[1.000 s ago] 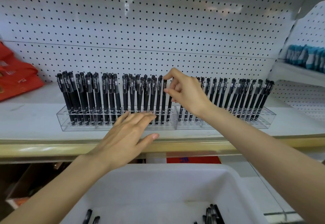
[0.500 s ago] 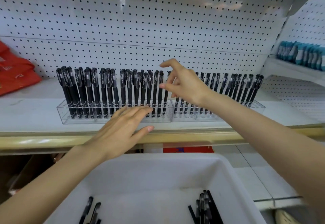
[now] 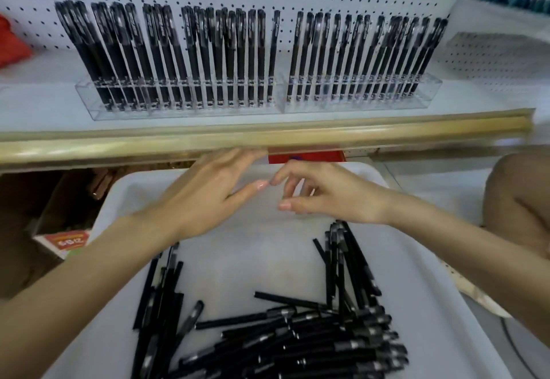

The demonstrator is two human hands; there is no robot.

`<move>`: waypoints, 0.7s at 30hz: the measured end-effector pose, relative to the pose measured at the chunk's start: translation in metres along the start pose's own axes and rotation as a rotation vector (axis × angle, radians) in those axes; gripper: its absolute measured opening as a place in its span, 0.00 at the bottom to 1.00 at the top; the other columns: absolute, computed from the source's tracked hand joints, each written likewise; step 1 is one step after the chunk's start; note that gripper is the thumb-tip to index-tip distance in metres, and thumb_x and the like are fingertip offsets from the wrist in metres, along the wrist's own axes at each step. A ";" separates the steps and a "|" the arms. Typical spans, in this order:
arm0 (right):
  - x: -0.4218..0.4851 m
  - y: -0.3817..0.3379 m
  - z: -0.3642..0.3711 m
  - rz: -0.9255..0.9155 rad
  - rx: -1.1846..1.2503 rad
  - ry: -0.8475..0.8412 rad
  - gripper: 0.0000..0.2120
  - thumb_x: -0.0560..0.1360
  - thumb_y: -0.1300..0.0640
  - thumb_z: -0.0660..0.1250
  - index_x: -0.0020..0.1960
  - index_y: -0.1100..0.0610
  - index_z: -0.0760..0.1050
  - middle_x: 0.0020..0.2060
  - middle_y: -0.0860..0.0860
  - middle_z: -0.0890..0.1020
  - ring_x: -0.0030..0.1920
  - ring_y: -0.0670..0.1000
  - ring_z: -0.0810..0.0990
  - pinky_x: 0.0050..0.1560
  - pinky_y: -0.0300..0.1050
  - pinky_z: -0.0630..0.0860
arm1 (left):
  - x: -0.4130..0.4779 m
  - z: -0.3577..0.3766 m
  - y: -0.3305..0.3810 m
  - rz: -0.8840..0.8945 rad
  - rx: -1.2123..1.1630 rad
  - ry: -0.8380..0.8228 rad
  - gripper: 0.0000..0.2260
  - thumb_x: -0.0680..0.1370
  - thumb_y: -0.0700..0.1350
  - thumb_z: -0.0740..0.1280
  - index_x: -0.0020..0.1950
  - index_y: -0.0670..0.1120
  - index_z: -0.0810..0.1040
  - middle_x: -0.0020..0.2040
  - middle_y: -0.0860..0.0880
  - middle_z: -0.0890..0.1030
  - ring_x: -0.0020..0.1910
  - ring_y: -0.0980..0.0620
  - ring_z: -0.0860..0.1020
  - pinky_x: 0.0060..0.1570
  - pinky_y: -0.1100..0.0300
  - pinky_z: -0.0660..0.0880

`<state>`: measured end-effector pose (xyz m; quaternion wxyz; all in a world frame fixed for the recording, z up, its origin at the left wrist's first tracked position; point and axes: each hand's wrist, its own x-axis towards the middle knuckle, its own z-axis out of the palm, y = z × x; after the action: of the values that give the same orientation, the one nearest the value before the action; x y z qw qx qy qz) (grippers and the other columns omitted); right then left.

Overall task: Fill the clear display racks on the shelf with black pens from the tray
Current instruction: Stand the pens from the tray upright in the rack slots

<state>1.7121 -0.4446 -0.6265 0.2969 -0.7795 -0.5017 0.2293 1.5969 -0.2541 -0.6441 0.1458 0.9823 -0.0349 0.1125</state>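
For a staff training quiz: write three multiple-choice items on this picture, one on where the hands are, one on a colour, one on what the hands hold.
1. Where are the left hand and right hand? A) at the clear racks B) over the tray C) on the pegboard
2. What colour is the tray? A) red B) clear C) white
3. What do the hands hold? A) nothing B) a pen each C) a rack
Key: 1 B, both hover below the shelf edge, above the tray's far end. 2 C, its bare floor is white. 3 A, both are empty; the black pens lie loose in the tray.
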 end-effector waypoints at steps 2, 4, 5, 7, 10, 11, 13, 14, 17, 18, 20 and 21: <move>-0.013 0.010 0.015 0.077 0.149 0.004 0.13 0.74 0.53 0.71 0.57 0.52 0.75 0.45 0.50 0.81 0.37 0.47 0.81 0.43 0.41 0.79 | 0.001 0.009 0.003 0.013 0.016 -0.011 0.30 0.77 0.63 0.47 0.74 0.49 0.65 0.72 0.50 0.69 0.70 0.50 0.67 0.66 0.65 0.55; -0.026 0.020 0.030 0.151 0.232 -0.010 0.13 0.74 0.52 0.71 0.56 0.53 0.76 0.46 0.52 0.82 0.39 0.48 0.81 0.44 0.42 0.79 | 0.001 0.017 0.006 0.010 0.018 -0.023 0.30 0.77 0.63 0.47 0.74 0.48 0.65 0.71 0.49 0.70 0.70 0.49 0.67 0.67 0.63 0.55; -0.032 0.026 0.038 0.185 0.221 -0.040 0.12 0.74 0.51 0.71 0.55 0.53 0.77 0.46 0.50 0.82 0.41 0.47 0.81 0.46 0.40 0.78 | 0.000 0.020 0.008 0.019 0.023 -0.023 0.30 0.77 0.63 0.47 0.73 0.48 0.66 0.71 0.49 0.70 0.70 0.49 0.67 0.69 0.60 0.56; -0.042 0.036 0.053 0.236 0.117 -0.164 0.13 0.73 0.47 0.71 0.56 0.50 0.77 0.48 0.46 0.81 0.45 0.43 0.79 0.49 0.36 0.75 | -0.003 0.026 0.012 0.029 0.052 -0.029 0.31 0.77 0.63 0.46 0.73 0.48 0.66 0.72 0.49 0.69 0.71 0.50 0.65 0.72 0.56 0.54; -0.051 0.048 0.074 0.289 0.008 -0.333 0.18 0.73 0.45 0.71 0.60 0.50 0.74 0.53 0.47 0.78 0.51 0.45 0.77 0.54 0.38 0.75 | -0.008 0.033 0.011 0.000 0.113 -0.040 0.32 0.76 0.63 0.45 0.75 0.48 0.64 0.74 0.48 0.66 0.73 0.51 0.61 0.74 0.54 0.46; -0.053 0.050 0.078 0.301 0.006 -0.353 0.20 0.73 0.45 0.71 0.61 0.50 0.73 0.54 0.47 0.77 0.52 0.45 0.76 0.54 0.38 0.74 | -0.009 0.035 0.008 -0.022 0.121 -0.040 0.33 0.76 0.64 0.44 0.75 0.48 0.63 0.75 0.48 0.65 0.74 0.50 0.60 0.74 0.53 0.46; -0.054 0.053 0.084 0.316 0.024 -0.361 0.21 0.72 0.44 0.72 0.61 0.49 0.72 0.53 0.46 0.77 0.52 0.44 0.76 0.54 0.37 0.74 | -0.010 0.038 0.002 -0.071 0.127 -0.040 0.34 0.76 0.64 0.43 0.76 0.48 0.61 0.75 0.47 0.63 0.74 0.49 0.59 0.75 0.51 0.47; -0.053 0.054 0.085 0.321 0.036 -0.358 0.22 0.71 0.44 0.73 0.61 0.50 0.72 0.53 0.46 0.77 0.52 0.44 0.76 0.53 0.36 0.74 | -0.011 0.041 0.000 -0.088 0.129 -0.039 0.34 0.76 0.64 0.44 0.76 0.48 0.61 0.75 0.47 0.63 0.74 0.49 0.59 0.75 0.51 0.49; -0.049 0.053 0.092 0.318 0.047 -0.360 0.22 0.71 0.45 0.73 0.61 0.51 0.73 0.52 0.47 0.77 0.50 0.44 0.76 0.50 0.33 0.73 | -0.013 0.046 -0.003 -0.097 0.157 -0.038 0.35 0.76 0.64 0.43 0.76 0.47 0.60 0.76 0.46 0.62 0.75 0.48 0.58 0.74 0.50 0.49; -0.049 0.053 0.095 0.316 0.051 -0.366 0.22 0.71 0.45 0.73 0.60 0.51 0.73 0.51 0.47 0.77 0.49 0.44 0.76 0.49 0.33 0.73 | -0.013 0.047 -0.003 -0.096 0.164 -0.041 0.35 0.76 0.64 0.43 0.77 0.47 0.60 0.76 0.46 0.62 0.75 0.48 0.58 0.74 0.50 0.48; -0.048 0.053 0.101 0.311 0.069 -0.378 0.22 0.70 0.45 0.74 0.59 0.51 0.73 0.50 0.47 0.77 0.46 0.44 0.76 0.47 0.35 0.73 | -0.012 0.047 -0.003 -0.100 0.166 -0.036 0.35 0.75 0.65 0.44 0.77 0.47 0.60 0.76 0.46 0.62 0.75 0.49 0.58 0.74 0.50 0.48; -0.048 0.052 0.104 0.310 0.078 -0.385 0.22 0.70 0.45 0.74 0.59 0.51 0.73 0.49 0.46 0.77 0.45 0.44 0.75 0.47 0.35 0.73 | -0.012 0.046 -0.003 -0.101 0.165 -0.032 0.35 0.75 0.65 0.44 0.77 0.47 0.60 0.76 0.47 0.62 0.75 0.49 0.58 0.74 0.50 0.48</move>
<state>1.6589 -0.4817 -0.7343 0.1872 -0.7770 -0.4141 0.4355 1.5952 -0.2642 -0.6910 0.0692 0.9931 0.0216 0.0919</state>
